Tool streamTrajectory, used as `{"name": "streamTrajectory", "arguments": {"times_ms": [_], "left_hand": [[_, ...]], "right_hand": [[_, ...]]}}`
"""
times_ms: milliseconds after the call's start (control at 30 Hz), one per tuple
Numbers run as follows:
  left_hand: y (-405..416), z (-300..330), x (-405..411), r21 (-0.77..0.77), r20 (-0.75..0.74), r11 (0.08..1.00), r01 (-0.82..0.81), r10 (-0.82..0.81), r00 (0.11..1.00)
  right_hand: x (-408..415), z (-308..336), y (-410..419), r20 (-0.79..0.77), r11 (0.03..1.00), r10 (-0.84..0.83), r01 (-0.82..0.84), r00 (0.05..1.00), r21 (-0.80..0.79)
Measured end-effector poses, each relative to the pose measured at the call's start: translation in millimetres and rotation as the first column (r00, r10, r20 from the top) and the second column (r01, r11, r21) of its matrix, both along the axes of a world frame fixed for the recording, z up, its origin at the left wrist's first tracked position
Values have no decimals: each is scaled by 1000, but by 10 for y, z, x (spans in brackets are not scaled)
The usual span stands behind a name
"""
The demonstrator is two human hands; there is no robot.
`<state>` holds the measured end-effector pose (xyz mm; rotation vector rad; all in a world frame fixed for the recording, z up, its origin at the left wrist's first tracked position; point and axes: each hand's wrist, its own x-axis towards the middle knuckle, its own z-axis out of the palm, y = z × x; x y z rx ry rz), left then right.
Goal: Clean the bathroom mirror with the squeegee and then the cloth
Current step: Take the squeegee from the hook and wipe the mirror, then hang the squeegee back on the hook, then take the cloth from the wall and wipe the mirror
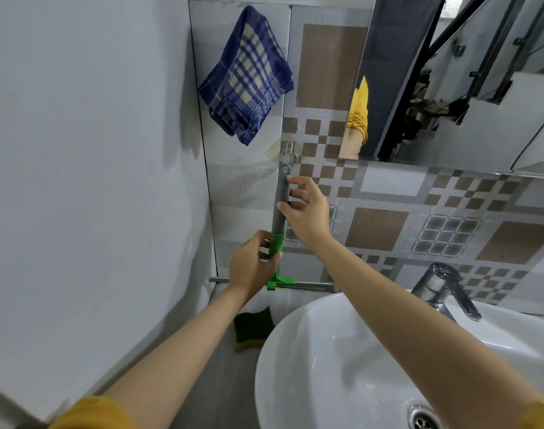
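Squeegee [280, 212] hangs straight up and down on a clear wall hook [287, 151], grey handle on top, green neck below, blade bar [308, 284] running sideways at the very bottom. So its long axis is vertical, right between both hands. The left hand [253, 264] is curled around the green neck, low down. The right hand [308, 209] sits higher, fingers loosely spread, thumb and fingertips touching the grey handle just under the hook. I'd say the next bit is lifting the top end off that hook, and the right hand is nearer to it. The mirror [450, 88] is up and to the right of both hands, and the checked cloth [249, 75] hangs above the left one. Sink [311, 351] and tap [444, 289] sit below the right arm, sponge [253, 328] under the left, nothing really blocking.
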<state>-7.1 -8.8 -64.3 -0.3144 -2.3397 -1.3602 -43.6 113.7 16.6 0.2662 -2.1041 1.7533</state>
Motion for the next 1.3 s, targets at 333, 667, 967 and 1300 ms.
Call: {"name": "streamTrajectory", "arguments": {"times_ms": [333,667,967,1300], "left_hand": [[15,-25,-43,18,52,1000,19,-20,998],[-136,962,-30,308,-392,946,-102,224,892],[-353,2667,-266,419,-453,897,-140,340,824],[-466,3080,-675,345,-67,930,-128,160,985]], "right_hand": [[2,-24,-13,22,997,-35,34,999,76],[117,544,5,-381,978,-94,157,920,137],[-126,1784,-101,-497,975,-52,152,866,163],[-409,2093,-229,-259,989,-20,57,966,134]]}}
